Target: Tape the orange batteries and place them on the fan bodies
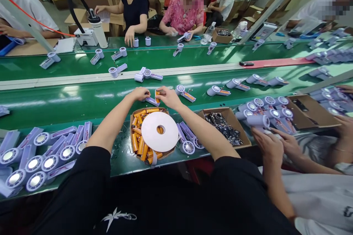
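Observation:
My left hand is closed on a purple device over the green belt; the handle sticks out to its right. Pinched in my right hand is an orange battery, held upright beside that handle. Just below both hands sits a carton of orange batteries, with a white tape roll lying on top of it. Two purple devices rest right of the carton, under my right forearm. Another device with an orange piece in its handle lies on the belt right of my right hand.
Rows of purple devices cover the left table edge. At right are a box of small dark parts, more devices and a co-worker's hands. A red strip lies across the belt; people work opposite.

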Demonstrator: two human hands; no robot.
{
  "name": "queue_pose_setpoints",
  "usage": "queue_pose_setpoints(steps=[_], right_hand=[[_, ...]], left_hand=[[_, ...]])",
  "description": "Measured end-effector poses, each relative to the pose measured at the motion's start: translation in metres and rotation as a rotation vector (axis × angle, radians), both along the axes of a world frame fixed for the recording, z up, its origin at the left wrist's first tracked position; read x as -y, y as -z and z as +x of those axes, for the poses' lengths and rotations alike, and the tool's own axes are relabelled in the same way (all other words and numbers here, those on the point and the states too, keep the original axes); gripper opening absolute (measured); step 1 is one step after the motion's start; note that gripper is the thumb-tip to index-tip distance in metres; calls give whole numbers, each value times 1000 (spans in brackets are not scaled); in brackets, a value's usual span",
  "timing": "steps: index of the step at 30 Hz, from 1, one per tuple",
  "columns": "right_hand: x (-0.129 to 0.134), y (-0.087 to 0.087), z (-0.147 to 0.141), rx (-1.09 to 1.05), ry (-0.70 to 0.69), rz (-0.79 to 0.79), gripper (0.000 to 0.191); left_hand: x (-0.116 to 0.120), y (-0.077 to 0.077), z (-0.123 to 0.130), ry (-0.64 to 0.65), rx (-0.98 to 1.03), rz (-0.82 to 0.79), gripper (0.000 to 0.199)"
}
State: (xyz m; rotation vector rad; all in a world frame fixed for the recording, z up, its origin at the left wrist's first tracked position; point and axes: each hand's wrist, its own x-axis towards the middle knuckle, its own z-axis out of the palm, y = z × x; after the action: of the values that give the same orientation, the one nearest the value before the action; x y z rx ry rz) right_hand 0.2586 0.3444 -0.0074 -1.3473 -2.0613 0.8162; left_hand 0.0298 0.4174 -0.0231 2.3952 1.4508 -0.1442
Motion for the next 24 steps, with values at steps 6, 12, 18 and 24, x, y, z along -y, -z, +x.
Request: queue_pose_setpoints(steps=[6, 12, 18, 24], right_hand=[[-23, 18, -16, 452, -82, -2, 36], [-23, 24, -14, 670, -134, -22, 46], [-29, 24, -24, 774, -199, -80, 44], [-62, 13, 1, 681, -282, -113, 36]], left_hand=[[1, 9, 11, -68, 71, 44, 26], [0, 19, 22, -114, 108, 52, 26], [2, 24, 32, -155, 144, 39, 25], [-16, 19, 27, -120, 238, 52, 26]])
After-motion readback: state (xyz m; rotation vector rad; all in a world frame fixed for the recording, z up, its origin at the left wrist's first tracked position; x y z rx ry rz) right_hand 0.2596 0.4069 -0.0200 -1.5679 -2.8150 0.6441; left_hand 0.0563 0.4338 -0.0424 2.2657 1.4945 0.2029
